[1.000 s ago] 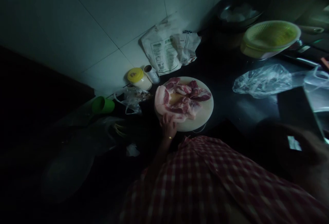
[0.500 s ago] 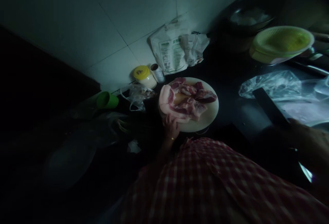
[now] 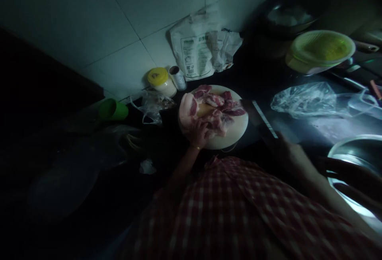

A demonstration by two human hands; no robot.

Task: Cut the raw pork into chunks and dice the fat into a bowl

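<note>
Several pieces of raw meat [image 3: 221,122], with pale rind and fat along the left side, lie on a round white cutting board [image 3: 238,134]. My left hand [image 3: 199,132] holds the near left part of the meat, its fingers bent over it. A cleaver [image 3: 262,117] with a dark, broad blade is in my right hand [image 3: 283,146], which is closed around the handle and blurred. The blade hangs just right of the board, apart from the meat or nearly so. Its light edge strip faces up and to the right.
Left of the board are a yellow-lidded jar [image 3: 162,81], a roll [image 3: 178,77], a plastic bag [image 3: 152,106] and a green cup [image 3: 113,110]. A printed bag [image 3: 198,49] leans on the wall. To the right are clear plastic [image 3: 304,98], a yellowish bowl [image 3: 322,51] and a metal basin [image 3: 355,144].
My right hand has brought the cleaver left, from beside the clear plastic to the board's right edge. My left hand has shifted farther onto the meat. More of the metal basin shows.
</note>
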